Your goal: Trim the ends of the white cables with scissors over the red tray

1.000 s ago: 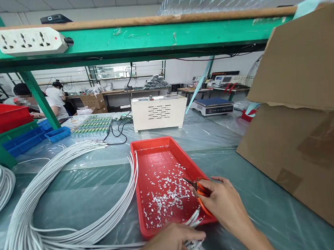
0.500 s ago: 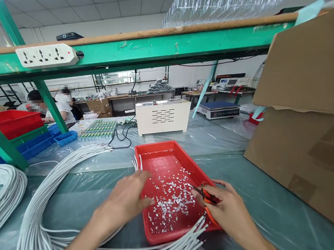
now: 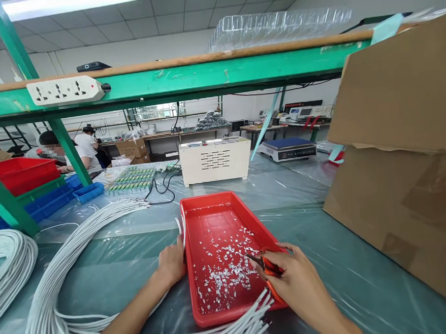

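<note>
"How's the left hand (image 3: 172,262)?"
"Curled, with the rectangular red plastic tray (image 3: 207,220) just to its right and slim white sheathed cables (image 3: 179,226) poking up above it. Fingertips are hidden, so I can't tell whether it grips them."
"And the right hand (image 3: 293,274)?"
"Wrapped around orange-handled, dark-bladed snips (image 3: 271,265), over the tray's near right corner."
"How would those cables handle?"
"Light, springy, probably smooth and slippery; pinch just below the ends."
</note>
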### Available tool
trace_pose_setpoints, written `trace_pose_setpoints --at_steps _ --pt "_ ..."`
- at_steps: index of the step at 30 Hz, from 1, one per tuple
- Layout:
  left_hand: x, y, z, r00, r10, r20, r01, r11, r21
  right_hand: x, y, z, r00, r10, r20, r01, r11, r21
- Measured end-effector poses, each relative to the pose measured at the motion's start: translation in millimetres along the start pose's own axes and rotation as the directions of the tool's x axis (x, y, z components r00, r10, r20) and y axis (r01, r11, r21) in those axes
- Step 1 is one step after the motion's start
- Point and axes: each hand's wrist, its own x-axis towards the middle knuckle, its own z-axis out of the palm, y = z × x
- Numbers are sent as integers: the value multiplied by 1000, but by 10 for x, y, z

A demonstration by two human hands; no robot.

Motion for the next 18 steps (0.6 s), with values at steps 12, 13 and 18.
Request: trace_pose_setpoints --at_steps 12,13,18 --pt "412 -325 167 971 -234 -37 221 951 -214 15 -30 -32 1000 3 -25 -3 1000 -12" --pt "425 -351 160 970 -240 -29 225 941 -254 14 -31 -41 1000 5 -29 -5 1000 -12" --pt "436 -410 104 975 -222 -13 184 840 -511 11 -37 -79 999 19 -39 -19 1000 2"
